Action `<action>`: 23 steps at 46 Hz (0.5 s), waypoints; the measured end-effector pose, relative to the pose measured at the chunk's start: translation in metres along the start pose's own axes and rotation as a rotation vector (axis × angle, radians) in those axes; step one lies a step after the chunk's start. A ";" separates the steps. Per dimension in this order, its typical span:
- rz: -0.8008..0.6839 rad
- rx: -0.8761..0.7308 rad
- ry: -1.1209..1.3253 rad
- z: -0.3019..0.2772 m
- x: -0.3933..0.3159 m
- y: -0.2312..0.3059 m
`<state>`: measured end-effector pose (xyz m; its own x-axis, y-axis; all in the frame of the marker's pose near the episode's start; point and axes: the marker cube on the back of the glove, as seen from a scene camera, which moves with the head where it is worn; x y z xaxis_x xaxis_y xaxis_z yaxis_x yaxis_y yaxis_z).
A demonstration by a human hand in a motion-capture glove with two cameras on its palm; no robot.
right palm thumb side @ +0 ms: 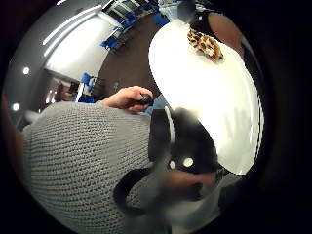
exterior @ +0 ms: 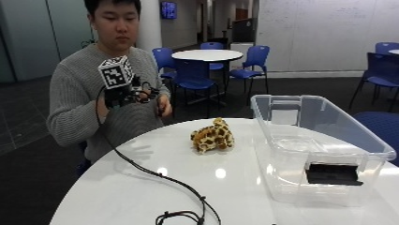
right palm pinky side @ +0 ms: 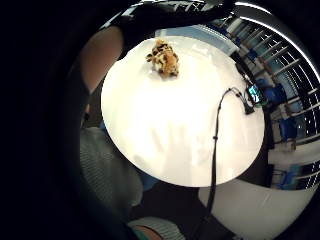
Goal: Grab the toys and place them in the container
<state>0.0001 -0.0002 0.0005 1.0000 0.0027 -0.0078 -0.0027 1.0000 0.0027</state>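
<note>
1 spotted plush toy [exterior: 212,136] lies on the round white table [exterior: 124,187], just left of the clear plastic container [exterior: 318,150]. Gloved right hand [exterior: 121,96] raised above the table's far edge, well apart from the toy, holding nothing.

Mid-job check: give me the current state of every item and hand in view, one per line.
plush giraffe toy: lying on the white table, not held, outside the bin.
clear plastic container: upright on the table, lid off, no toys inside.
gloved right hand: raised above the table edge, holding nothing; finger pose unclear.
bare left hand: raised beside it, gripping a small dark object.
</note>
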 end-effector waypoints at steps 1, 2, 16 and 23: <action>0.001 0.000 0.001 0.000 0.000 0.000; 0.003 0.001 0.003 0.000 0.000 0.000; 0.019 -0.003 0.005 0.003 -0.001 -0.002; 0.020 -0.018 -0.008 0.005 0.000 -0.006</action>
<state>0.0004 -0.0063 0.0056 0.9997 0.0230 0.0004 -0.0230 0.9996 -0.0154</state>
